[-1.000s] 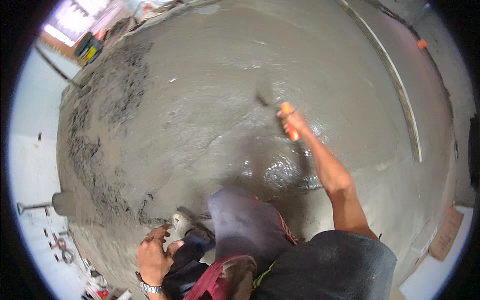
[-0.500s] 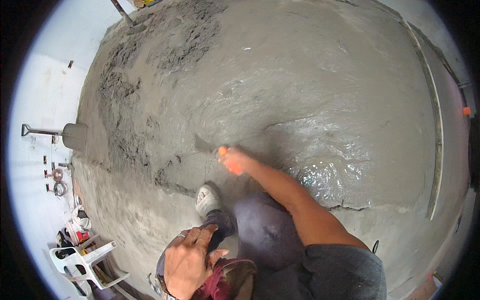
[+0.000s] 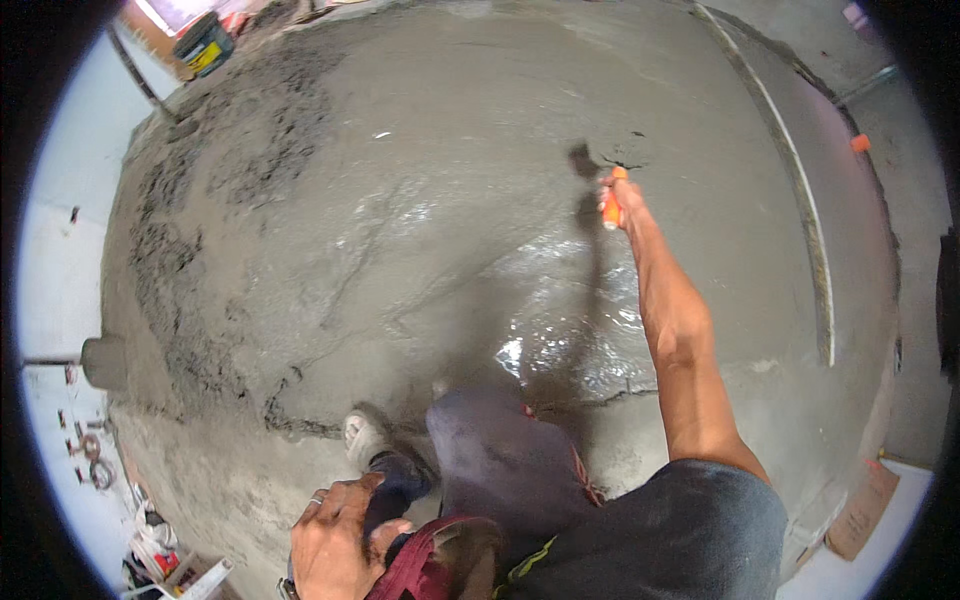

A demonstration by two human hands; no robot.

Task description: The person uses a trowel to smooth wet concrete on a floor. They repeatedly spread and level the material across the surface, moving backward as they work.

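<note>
My right hand [image 3: 630,203] is stretched forward over wet grey concrete [image 3: 470,120], closed around the orange handle of a trowel [image 3: 611,210]. The trowel's blade is hard to make out. Beside the handle a dark, blurred lump [image 3: 583,160] shows, with a small rough patch of mortar [image 3: 626,164] just beyond. Bent over my left knee, my left hand [image 3: 335,535] lies with fingers spread and wears a ring. Glossy water stands on the smooth concrete below my right arm.
Rough, unsmoothed concrete [image 3: 170,270] lies along the left. A shovel [image 3: 104,362] leans at the white wall, and a dark bucket [image 3: 203,45] stands far left. A long straight strip [image 3: 790,160] runs down the right side. My shoe [image 3: 366,440] is by the slab's ragged near edge.
My right hand has swung forward and to the right with the trowel, away from the ground before my foot. My left hand still rests at the knee. The view has shifted rightward.
</note>
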